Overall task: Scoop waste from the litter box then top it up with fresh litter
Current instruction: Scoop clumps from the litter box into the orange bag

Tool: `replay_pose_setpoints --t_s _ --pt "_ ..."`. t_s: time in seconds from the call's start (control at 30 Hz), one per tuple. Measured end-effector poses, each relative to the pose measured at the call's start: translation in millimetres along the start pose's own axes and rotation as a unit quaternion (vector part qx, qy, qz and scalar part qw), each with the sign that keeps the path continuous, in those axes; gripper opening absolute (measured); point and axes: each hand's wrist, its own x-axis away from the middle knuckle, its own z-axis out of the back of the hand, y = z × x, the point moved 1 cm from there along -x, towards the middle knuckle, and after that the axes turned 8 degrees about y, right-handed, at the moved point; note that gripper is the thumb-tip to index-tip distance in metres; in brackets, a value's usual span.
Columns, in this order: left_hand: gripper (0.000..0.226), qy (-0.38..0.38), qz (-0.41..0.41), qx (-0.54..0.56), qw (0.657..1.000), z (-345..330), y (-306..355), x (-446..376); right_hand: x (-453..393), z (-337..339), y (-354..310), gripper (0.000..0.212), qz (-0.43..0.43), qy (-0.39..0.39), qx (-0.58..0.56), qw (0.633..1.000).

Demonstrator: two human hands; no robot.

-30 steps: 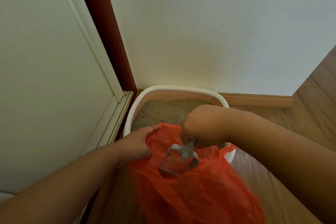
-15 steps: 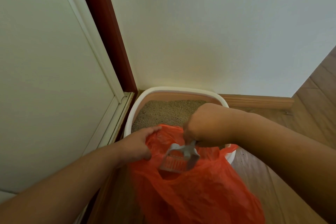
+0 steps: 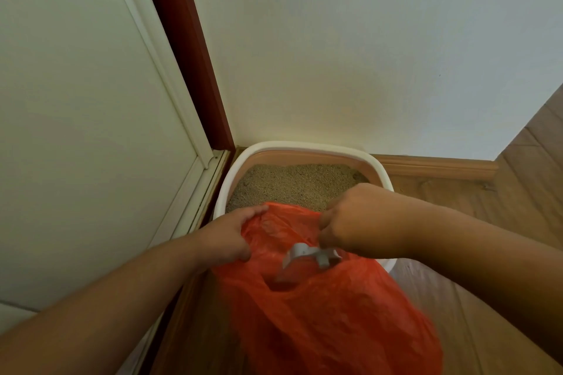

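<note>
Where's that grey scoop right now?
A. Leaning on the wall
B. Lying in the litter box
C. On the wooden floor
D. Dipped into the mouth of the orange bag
D: the right hand holds the grey scoop inside the mouth of the orange bag, which the left hand holds open.

no readable text, labels or signs

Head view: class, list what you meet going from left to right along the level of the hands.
White door panel → left hand → orange bag → grey scoop → right hand → wooden floor.
</note>
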Motion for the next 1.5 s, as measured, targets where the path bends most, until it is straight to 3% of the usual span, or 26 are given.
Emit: replay_pose_setpoints --t_s 0.1,0.2,0.3,0.37,0.47,0.53,0.6,0.8,0.97,1.2,1.5 --pt "0.099 0.002 0.01 -0.001 1.0 -0.2 2.3 2.4 3.5 5.9 6.6 0.015 -0.022 -0.005 -0.052 0.998" --pt "0.097 -0.005 0.018 -0.013 1.0 0.0 2.7 2.7 11.3 15.4 28.7 0.022 -0.141 -0.088 -0.15 0.974" --pt "0.093 -0.023 0.042 -0.041 0.998 -1.5 -3.0 2.5 29.5 14.4 58.2 0.018 -0.273 -0.129 -0.289 0.909" --pt "0.086 -0.046 0.062 -0.051 0.996 -3.7 -9.1 3.2 43.9 4.8 71.9 0.017 -0.339 -0.085 -0.365 0.863" --pt "0.071 -0.077 0.077 -0.053 0.993 -6.8 -16.9 4.1 56.2 -20.2 77.6 0.021 -0.436 -0.006 -0.482 0.76" --pt "0.062 -0.087 0.08 -0.06 0.991 -8.8 -20.3 3.5 58.1 -41.7 76.2 0.022 -0.5 0.019 -0.498 0.708" --pt "0.058 -0.091 0.08 -0.064 0.991 -11.6 -22.9 2.0 58.2 -59.8 75.6 0.02 -0.545 0.019 -0.475 0.69" --pt "0.062 -0.14 0.062 -0.052 0.987 -20.6 -24.6 0.0 48.7 -85.4 70.0 0.018 -0.571 0.018 -0.406 0.713" --pt "0.058 -0.144 0.065 -0.06 0.986 -19.8 -27.9 -2.6 21.4 -103.9 52.0 0.018 -0.521 0.001 -0.373 0.768" --pt "0.056 -0.122 0.081 -0.05 0.988 -13.2 -32.1 -1.7 -31.1 -128.8 35.3 0.017 -0.463 -0.029 -0.368 0.806" --pt "0.054 -0.092 0.088 -0.04 0.991 -7.4 -47.2 -9.2 -85.3 -160.1 21.5 0.016 -0.436 -0.063 -0.365 0.82"
